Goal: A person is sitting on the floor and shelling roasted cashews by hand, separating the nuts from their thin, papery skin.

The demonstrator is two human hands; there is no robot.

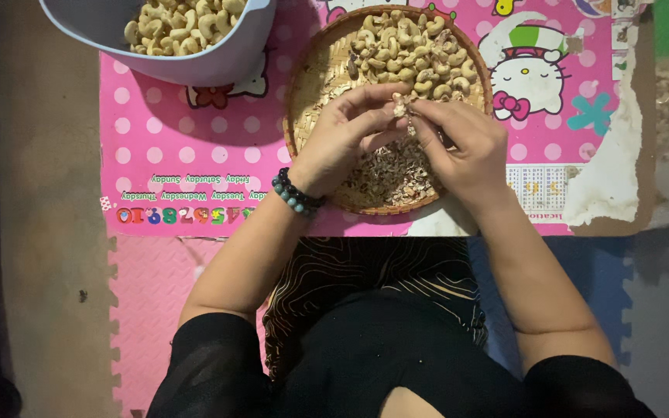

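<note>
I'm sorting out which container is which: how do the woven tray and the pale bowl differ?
The woven tray is shallow, round and tan; the pale bowl is deep, smooth and bluish white. The tray lies under both hands and holds cashews plus a heap of skin flakes; the bowl, at the upper left, shows only cashews. Both rest on the pink mat.

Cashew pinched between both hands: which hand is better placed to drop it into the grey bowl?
Left, probably. The left hand sits on the side of the grey bowl, upper left of the woven tray. The right hand would have to cross over it. Both pinch the cashew.
</note>
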